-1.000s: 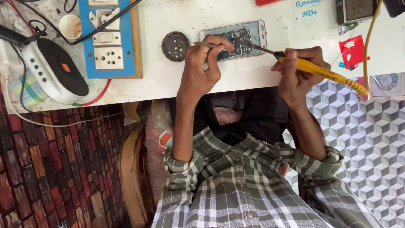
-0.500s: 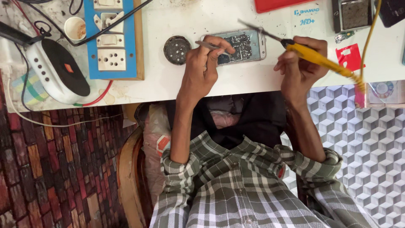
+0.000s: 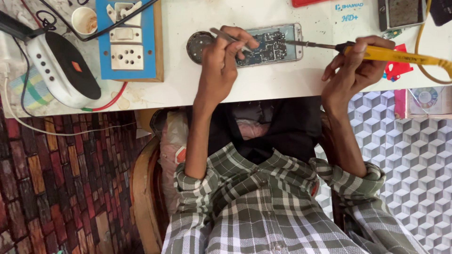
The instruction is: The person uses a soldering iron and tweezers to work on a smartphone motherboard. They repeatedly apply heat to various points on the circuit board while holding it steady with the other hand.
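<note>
**Tight around the opened phone, open along the near edge**

The opened phone point(image 3: 270, 45) is hemmed in: the left hand point(image 3: 221, 66) covers its left end, the round tin point(image 3: 197, 46) sits just beside that, and the soldering iron point(image 3: 376, 52) bars the right side. Bare white table point(image 3: 282, 82) runs along the near edge between the two wrists. Farther left, the blue socket board point(image 3: 127, 40) blocks passage. The far edge looks crowded, though it is cut off.

Table point(image 3: 292, 82): opened phone point(image 3: 270, 46) centre, round tin point(image 3: 197, 45) just left, socket board point(image 3: 126, 40) further left.
</note>
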